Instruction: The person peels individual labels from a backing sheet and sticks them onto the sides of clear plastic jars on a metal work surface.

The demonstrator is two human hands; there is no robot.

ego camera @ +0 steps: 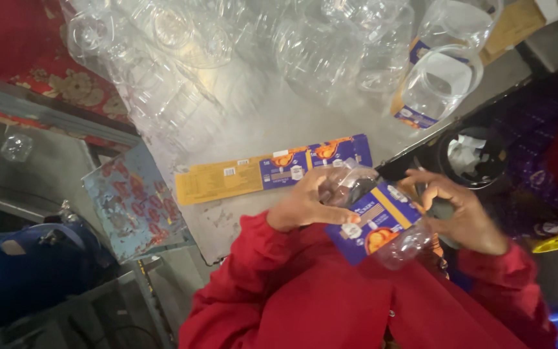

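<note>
A grey worktable [292, 123] carries a heap of clear plastic jars [227, 45] at its far side, close enough to reach. Nearer lies 1 flat blue-and-yellow label strip [272, 171], spread out for picking up. Over the red lap, the left hand [305, 207] grips a clear jar [382, 223] on its side, steadying it, while the right hand [463, 213] pinches the blue label's edge [414, 203], fingers bent against it.

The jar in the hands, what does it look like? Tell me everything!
The jar is clear plastic, looks empty and lies tilted on its side above the red-sleeved lap. A blue and yellow label wraps around its middle. The left hand grips one end and the right hand touches the other side, fingers on the label's edge.
</note>
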